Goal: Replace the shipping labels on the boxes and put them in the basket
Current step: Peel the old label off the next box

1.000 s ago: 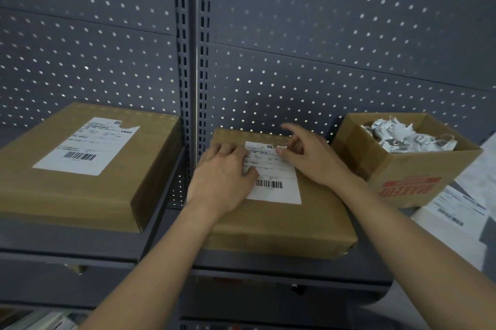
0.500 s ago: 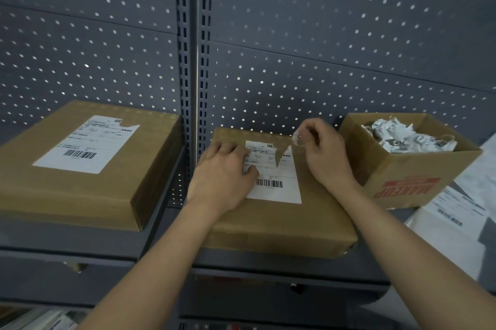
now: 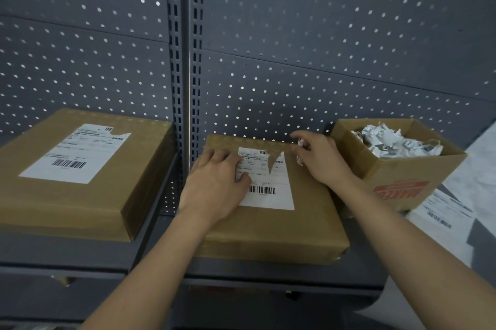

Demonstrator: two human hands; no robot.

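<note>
A flat brown box (image 3: 281, 230) lies on the grey shelf in front of me. Its white shipping label (image 3: 271, 190) has a wedge torn out of the top edge. My left hand (image 3: 214, 182) presses flat on the box and the label's left side. My right hand (image 3: 319, 160) hovers over the box's far right corner and pinches a small torn scrap of label (image 3: 300, 143) between its fingertips. A second flat box (image 3: 80, 195) with its own torn-cornered label (image 3: 77, 153) sits on the shelf to the left.
An open carton (image 3: 397, 184) holding crumpled label scraps (image 3: 394, 143) stands at the right. Sheets of fresh labels (image 3: 445, 217) lie beside it. A perforated grey back panel (image 3: 295, 47) and a slotted upright (image 3: 185, 61) close off the rear. The shelf edge (image 3: 241, 273) runs below.
My right hand tore a strip from the label's top edge, leaving a wedge-shaped gap, then lifted the scrap up and rightward toward the open carton. My left hand stayed pressed on the box.
</note>
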